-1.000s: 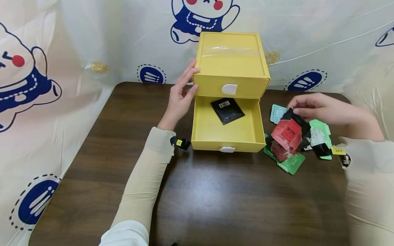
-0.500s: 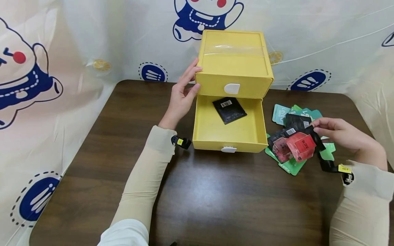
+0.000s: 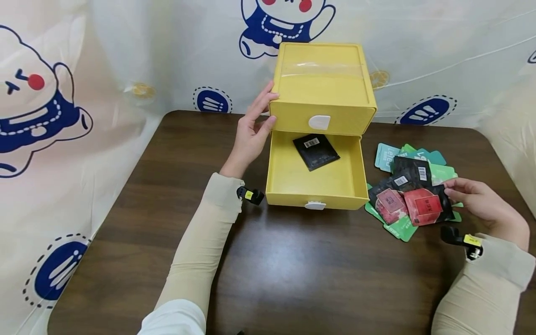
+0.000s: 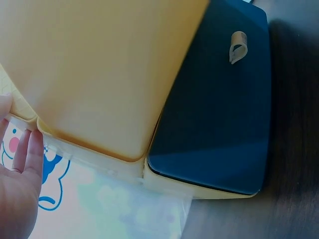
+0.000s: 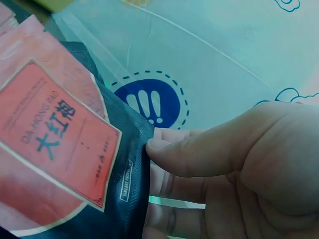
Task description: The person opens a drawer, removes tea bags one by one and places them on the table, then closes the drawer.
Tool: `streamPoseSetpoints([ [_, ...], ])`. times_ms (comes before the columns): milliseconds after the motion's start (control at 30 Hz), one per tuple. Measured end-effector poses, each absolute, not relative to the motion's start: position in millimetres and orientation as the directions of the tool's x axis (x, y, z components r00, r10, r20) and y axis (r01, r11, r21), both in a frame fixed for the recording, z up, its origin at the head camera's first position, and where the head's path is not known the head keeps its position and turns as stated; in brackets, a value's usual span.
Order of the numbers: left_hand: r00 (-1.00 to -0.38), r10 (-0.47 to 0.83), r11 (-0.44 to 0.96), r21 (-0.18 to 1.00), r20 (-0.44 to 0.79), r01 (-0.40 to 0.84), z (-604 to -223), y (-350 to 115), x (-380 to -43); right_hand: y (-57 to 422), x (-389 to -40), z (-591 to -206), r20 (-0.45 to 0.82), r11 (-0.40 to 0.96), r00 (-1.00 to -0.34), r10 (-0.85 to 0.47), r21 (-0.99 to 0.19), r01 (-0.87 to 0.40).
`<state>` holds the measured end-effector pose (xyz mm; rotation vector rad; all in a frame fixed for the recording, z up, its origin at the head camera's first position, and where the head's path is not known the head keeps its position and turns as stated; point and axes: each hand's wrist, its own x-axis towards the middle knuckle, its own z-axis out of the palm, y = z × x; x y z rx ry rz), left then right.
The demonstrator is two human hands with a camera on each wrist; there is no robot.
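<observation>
While the left hand [image 3: 250, 136] rests against the left side of the yellow drawer unit [image 3: 328, 79], its fingers extended, the right hand [image 3: 487, 204] pinches the right edge of a red-and-black sachet [image 3: 425, 205] between thumb and fingers. The hands are well apart. That sachet is label up at the near right of a pile on the bench [image 3: 335, 274], over green cards [image 3: 403, 229] and right beside a second red-labelled sachet [image 3: 391, 204]; whether it lies fully down or is slightly raised, I cannot tell. The lower drawer [image 3: 310, 186] is pulled out to the near side and holds a black sachet [image 3: 316, 152], barcode up, in its far part.

The step in hand looks like handling one sachet at the pile while the unit is kept steady. If it is bound for the drawer, the next move calls for keeping the edge pinch, lifting clear of the neighbouring packets and carrying left over the drawer's right wall.
</observation>
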<state>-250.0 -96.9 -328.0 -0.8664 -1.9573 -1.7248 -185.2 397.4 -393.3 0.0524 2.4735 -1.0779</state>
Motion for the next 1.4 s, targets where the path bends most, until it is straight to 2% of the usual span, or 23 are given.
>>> streamPoseSetpoints([
  [467,-0.735,0.179,0.045,0.741,0.654,0.670,-329,-95,-248,392,-182,-392,-0.390,0.692,-0.917,-0.090,-0.686,0.223],
  [833,-0.736,0.183,0.031,0.744,0.652,0.667,-330,-95,-251,368,-185,-367,-0.172,0.783,-0.982,-0.077,-0.620,0.047],
  [933,-0.738,0.181,0.030,0.747,0.650,0.665,-330,-95,-251,355,-187,-355,-0.092,0.787,-0.988,-0.125,-0.615,-0.042],
  [1067,-0.743,0.177,0.032,0.750,0.646,0.660,-330,-95,-251,332,-197,-331,0.057,0.762,-0.969,-0.240,-0.608,-0.224],
  [1200,-0.746,0.179,0.028,0.755,0.641,0.655,-331,-94,-250,303,-205,-301,0.131,0.702,-0.921,-0.367,-0.611,-0.366],
  [1400,-0.748,0.174,0.024,0.757,0.640,0.653,-331,-93,-249,254,-216,-261,0.180,0.650,-0.802,-0.569,-0.498,-0.573],
])
